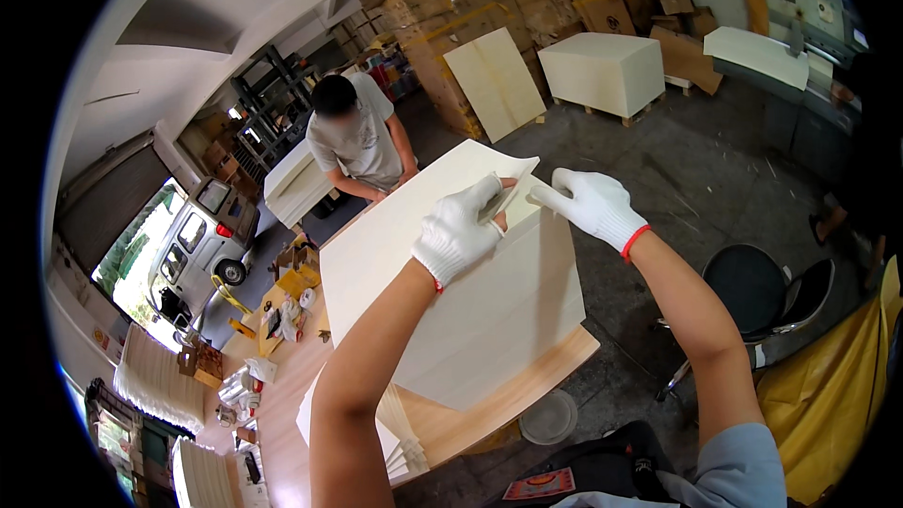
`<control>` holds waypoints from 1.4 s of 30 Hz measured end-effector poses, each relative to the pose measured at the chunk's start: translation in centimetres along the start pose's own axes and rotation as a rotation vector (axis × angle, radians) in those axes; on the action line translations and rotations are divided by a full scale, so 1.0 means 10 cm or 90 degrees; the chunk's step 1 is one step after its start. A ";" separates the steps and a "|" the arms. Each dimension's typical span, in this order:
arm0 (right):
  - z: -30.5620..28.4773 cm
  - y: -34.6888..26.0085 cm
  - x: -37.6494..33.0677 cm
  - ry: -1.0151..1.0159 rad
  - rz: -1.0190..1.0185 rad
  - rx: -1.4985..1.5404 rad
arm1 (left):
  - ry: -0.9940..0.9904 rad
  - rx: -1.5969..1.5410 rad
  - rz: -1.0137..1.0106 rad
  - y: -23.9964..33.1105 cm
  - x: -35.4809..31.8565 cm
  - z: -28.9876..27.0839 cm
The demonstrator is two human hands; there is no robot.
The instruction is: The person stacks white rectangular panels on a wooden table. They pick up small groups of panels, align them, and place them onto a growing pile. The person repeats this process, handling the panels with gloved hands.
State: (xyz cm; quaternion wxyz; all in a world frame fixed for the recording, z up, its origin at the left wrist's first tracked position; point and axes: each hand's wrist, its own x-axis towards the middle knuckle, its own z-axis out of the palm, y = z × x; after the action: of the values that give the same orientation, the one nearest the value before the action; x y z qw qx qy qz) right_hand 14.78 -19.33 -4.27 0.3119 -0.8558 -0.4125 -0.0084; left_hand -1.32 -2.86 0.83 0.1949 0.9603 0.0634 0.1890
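Fingers of the right hand [597, 205] stand apart beside the paper stack [494, 301] on the table [461, 428], at its raised corner, where I cannot tell whether the left hand [456, 230] clamps sheets, and light pressure should prevent creases.

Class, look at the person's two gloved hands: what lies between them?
In the head view, a corner of the large white stack lies between the left hand and the right hand.
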 end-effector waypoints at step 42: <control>0.40 -0.09 0.27 0.211 -0.012 0.330 | -0.070 -0.048 -0.038 -0.16 0.12 0.00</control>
State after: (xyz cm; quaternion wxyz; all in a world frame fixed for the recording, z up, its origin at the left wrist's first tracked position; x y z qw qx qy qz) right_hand 14.96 -14.82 -6.30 0.5825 -0.7312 -0.3522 -0.0450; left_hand -0.27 -1.10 0.61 0.2400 0.9589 0.0736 0.1323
